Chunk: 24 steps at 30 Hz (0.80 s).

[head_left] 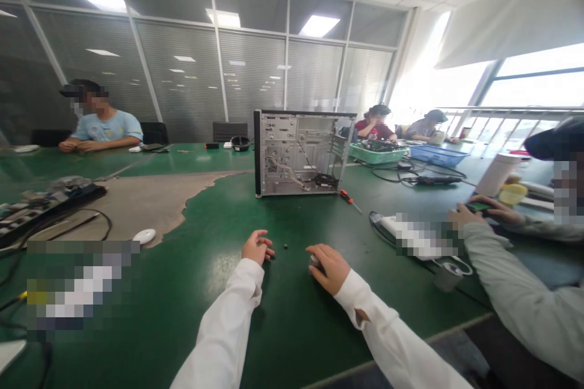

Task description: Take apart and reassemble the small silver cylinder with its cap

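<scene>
My left hand (258, 248) hovers at or just above the green table (292, 328), its fingers apart and nothing in them. Between my two hands lies a tiny dark piece (285, 246), too small to name. My right hand (330, 266) is curled, thumb and fingers closed round a small greyish thing (314, 260) that is mostly hidden. Beyond both hands an opened computer case (303, 152) stands upright, showing its metal frame and loose cables. At its lower right corner rests a screwdriver (347, 198) with an orange and black handle.
On the left are a power strip (50, 213), cables and a white mouse (145, 236) near torn brown covering (150, 194). A green basket (378, 155) and a blue basket (438, 157) stand at the back right. Close on my right, a co-worker's hands (483, 211) hold a small device.
</scene>
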Tool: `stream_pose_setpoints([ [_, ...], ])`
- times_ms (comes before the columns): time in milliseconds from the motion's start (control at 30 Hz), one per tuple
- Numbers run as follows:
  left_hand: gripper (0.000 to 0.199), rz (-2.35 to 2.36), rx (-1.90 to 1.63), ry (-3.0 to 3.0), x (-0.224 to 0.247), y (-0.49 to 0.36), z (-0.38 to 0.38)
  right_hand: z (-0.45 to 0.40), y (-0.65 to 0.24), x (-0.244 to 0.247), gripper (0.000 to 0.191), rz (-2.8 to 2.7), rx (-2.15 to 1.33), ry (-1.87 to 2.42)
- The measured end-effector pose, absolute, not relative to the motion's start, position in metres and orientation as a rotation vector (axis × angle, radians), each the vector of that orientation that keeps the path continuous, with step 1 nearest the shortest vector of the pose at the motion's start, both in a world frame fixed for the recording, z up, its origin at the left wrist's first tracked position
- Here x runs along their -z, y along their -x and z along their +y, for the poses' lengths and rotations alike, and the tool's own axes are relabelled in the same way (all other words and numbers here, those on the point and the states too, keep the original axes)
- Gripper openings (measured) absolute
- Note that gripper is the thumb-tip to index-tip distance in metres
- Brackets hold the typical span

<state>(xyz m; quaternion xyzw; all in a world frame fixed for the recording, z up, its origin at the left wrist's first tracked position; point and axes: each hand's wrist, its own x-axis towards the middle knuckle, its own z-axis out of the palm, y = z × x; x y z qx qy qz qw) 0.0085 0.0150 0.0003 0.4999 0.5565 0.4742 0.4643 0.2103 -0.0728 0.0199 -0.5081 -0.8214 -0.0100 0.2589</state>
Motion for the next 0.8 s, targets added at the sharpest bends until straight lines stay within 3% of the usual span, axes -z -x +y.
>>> stream_pose_setpoints([
  [200,0.038,1.350,-1.181,-1.239,0.000,-0.007,0.016,-0.077,-0.310,-0.017,0.034,-2.131,0.477,1.991],
  [433,0.037,1.374,-1.184,-1.248,0.000,-0.007,0.018,-0.081,-0.390,-0.025,0.036,-1.885,0.605,2.497],
  [567,0.036,1.369,-1.195,-1.255,-0.001,-0.008,0.017,-0.083,-0.367,-0.024,0.044,-1.844,0.808,2.310],
  [800,0.037,1.365,-1.206,-1.250,0.000,-0.007,0.016,-0.057,-0.224,0.000,0.046,-2.432,0.282,1.563],
])
